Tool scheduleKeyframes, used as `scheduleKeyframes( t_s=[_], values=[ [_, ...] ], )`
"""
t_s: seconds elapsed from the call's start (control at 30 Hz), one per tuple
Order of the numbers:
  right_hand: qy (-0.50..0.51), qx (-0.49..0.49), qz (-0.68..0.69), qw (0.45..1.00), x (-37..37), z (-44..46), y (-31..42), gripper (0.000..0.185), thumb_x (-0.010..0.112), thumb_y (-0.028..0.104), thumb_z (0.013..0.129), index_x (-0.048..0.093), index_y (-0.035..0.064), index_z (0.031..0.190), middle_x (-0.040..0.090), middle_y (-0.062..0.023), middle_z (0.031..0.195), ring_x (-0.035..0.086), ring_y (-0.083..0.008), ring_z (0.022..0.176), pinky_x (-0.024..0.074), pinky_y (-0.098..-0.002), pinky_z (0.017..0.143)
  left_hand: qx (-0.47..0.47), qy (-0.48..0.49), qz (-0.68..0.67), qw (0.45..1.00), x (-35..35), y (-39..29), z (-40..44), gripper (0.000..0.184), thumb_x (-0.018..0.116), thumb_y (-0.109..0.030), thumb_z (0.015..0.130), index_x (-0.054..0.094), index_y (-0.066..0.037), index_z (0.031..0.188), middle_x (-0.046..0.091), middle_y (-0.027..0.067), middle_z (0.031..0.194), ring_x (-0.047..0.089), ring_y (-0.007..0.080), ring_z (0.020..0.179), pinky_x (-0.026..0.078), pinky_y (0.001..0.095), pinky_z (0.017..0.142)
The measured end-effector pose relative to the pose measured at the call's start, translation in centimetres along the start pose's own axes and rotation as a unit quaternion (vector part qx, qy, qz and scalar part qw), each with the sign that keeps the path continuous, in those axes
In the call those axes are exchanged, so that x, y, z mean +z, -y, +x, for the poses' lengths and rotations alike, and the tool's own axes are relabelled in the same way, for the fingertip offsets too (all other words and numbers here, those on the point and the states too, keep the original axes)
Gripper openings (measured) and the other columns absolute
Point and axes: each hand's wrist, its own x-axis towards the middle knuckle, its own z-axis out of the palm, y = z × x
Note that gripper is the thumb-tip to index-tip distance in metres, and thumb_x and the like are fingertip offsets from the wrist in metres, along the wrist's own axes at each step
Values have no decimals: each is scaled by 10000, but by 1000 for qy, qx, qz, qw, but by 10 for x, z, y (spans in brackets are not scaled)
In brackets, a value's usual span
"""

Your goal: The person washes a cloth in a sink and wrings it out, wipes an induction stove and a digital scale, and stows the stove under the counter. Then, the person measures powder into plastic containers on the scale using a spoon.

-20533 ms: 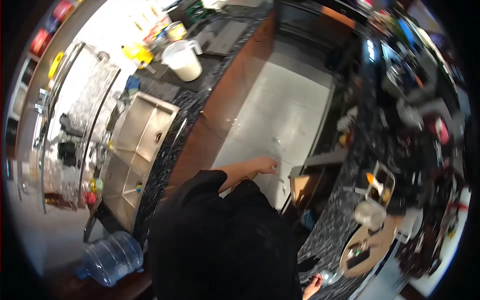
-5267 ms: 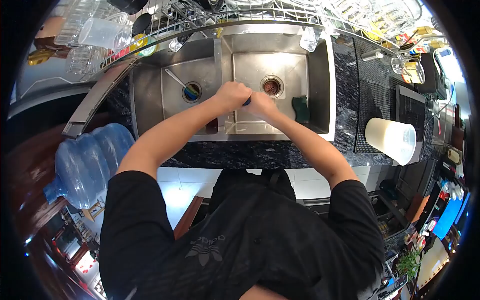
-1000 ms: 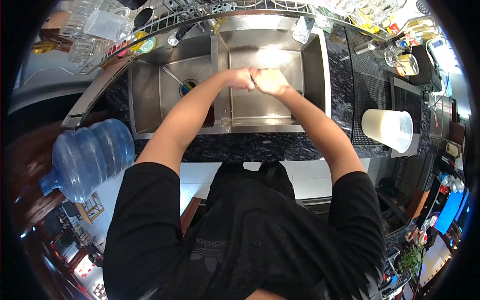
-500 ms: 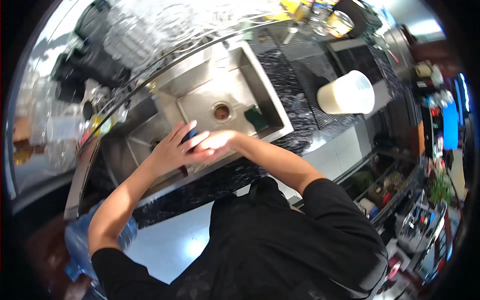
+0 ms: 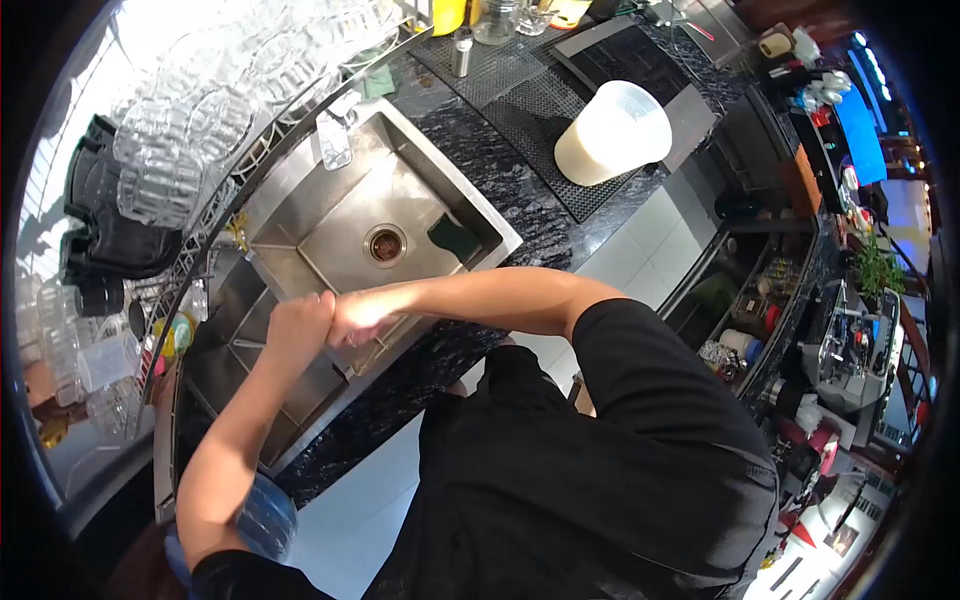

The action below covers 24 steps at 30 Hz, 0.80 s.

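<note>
My left hand (image 5: 298, 328) is closed above the divider between the two basins of the steel sink (image 5: 345, 215). Pressed against it from the right is my right hand (image 5: 362, 316), also closed, its fingers partly turned under. Whatever they hold between them is hidden by the fingers. Behind the hands, a dark green pad (image 5: 454, 238) lies in the right basin beside the drain (image 5: 385, 245). A spoon handle (image 5: 248, 344) shows in the left basin, just left of my left hand.
A tall plastic pitcher (image 5: 590, 150) with pale contents stands on a black mat (image 5: 535, 120) right of the sink. Glass mugs (image 5: 165, 185) fill the rack behind. A large blue water bottle (image 5: 265, 520) is at the lower left, below the counter (image 5: 430, 360).
The view has turned to the right, so the sink and pitcher appear further left. My left hand's fingers were spread around something dark blue; now they are closed against my right hand.
</note>
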Motion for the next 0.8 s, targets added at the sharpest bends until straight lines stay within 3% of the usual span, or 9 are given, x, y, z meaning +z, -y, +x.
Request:
scheduleKeyframes(
  t_s=[0.1, 0.13, 0.17, 0.23, 0.3, 0.47, 0.6, 0.7, 0.8],
  values=[
    [-160, -115, -202, 959, -15, 6, -5, 196, 620, 226, 803, 627, 74, 681, 540, -28, 582, 500, -154, 512, 399, -316, 481, -26, 32, -73, 996, 12, 10, 18, 203, 663, -242, 710, 633, -53, 774, 672, 149, 738, 673, 315, 675, 535, 412, 590],
    [-196, -257, -320, 891, -29, 20, -17, 200, 629, 226, 796, 665, 29, 802, 634, -122, 693, 588, -254, 622, 476, -385, 589, -38, 29, -74, 996, 14, 11, 23, 222, 695, -255, 692, 649, -53, 771, 678, 158, 765, 674, 328, 708, 535, 430, 616],
    [-211, -269, -420, 841, -30, 11, -5, 223, 621, 228, 802, 670, 20, 867, 665, -194, 812, 635, -330, 725, 500, -422, 671, -49, 55, -78, 994, 22, 15, 28, 242, 722, -263, 678, 656, -58, 787, 676, 162, 768, 673, 338, 744, 537, 439, 647],
    [-273, -30, -500, 821, -26, 8, 18, 289, 627, 264, 811, 651, 2, 931, 673, -214, 889, 667, -359, 889, 528, -446, 755, -73, 53, -137, 987, 29, 20, 36, 235, 714, -247, 719, 660, -32, 796, 669, 191, 779, 667, 360, 766, 539, 459, 677],
    [-360, -25, -529, 768, -41, 18, 6, 379, 628, 290, 816, 599, -32, 1013, 681, -220, 896, 671, -365, 903, 546, -439, 778, -141, 12, -193, 971, 42, 22, 44, 189, 682, -185, 719, 634, -3, 718, 635, 229, 715, 648, 398, 731, 526, 464, 661],
    [-303, -51, -695, 650, -62, 1, 25, 345, 576, 239, 842, 529, -19, 1067, 694, -185, 867, 695, -342, 793, 564, -448, 691, -161, -32, -275, 947, 86, 29, 67, 161, 661, -138, 718, 647, 21, 739, 646, 258, 797, 643, 422, 770, 519, 491, 680],
    [-299, -63, -720, 623, -69, -8, 36, 281, 555, 211, 845, 532, -3, 1026, 695, -168, 821, 698, -338, 747, 563, -453, 641, -168, -45, -298, 939, 66, 29, 74, 144, 664, -106, 682, 621, 30, 663, 632, 263, 750, 635, 426, 759, 514, 483, 682],
    [-318, -81, -714, 618, -60, -27, 49, 331, 537, 166, 847, 542, -34, 1111, 675, -175, 744, 683, -343, 701, 551, -442, 617, -184, -17, -256, 949, 27, 22, 69, 197, 683, -119, 677, 618, 38, 776, 636, 269, 805, 634, 410, 793, 513, 460, 717],
    [-390, -150, -618, 666, -49, -50, 48, 251, 547, 150, 828, 536, 50, 1058, 657, -182, 732, 674, -377, 699, 552, -468, 636, -205, -66, -332, 918, 3, 0, 45, 483, 742, -189, 658, 588, 19, 1065, 613, 300, 1047, 602, 391, 1010, 481, 435, 873]
  ],
)
